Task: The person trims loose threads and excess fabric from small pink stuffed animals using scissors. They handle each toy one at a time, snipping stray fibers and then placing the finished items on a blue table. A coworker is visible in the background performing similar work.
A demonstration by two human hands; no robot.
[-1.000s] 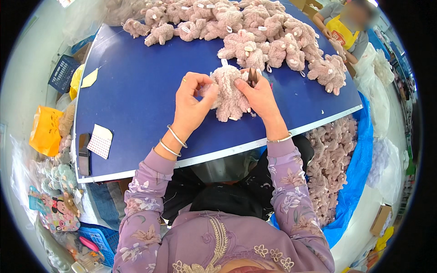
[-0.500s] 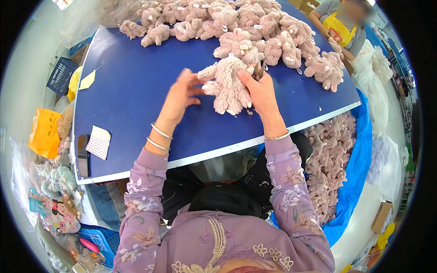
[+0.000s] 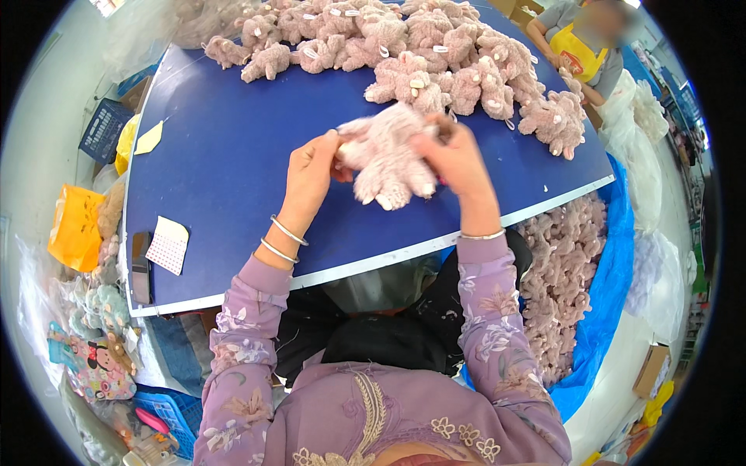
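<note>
A pink plush toy, slightly smeared by motion, hangs between my hands just above the blue table. My left hand is closed in a pinch on a limb at the toy's left side. On the other side my right hand grips the body, its thumb pressed over the fur. Something dark shows at the right fingers, too blurred to make out now. Beyond the toy lies a heap of like plush toys, some with small white loops or tags.
A blue-lined bin full of pink plush toys stands by my right side. A phone and a sticker sheet lie at the table's left. Blue crates and bags stand left. A person in a yellow apron sits far right.
My left hand has moved in and closed on the toy's limb. The toy has tilted and come slightly nearer. The dark pointed blades seen at my right hand are now blurred.
</note>
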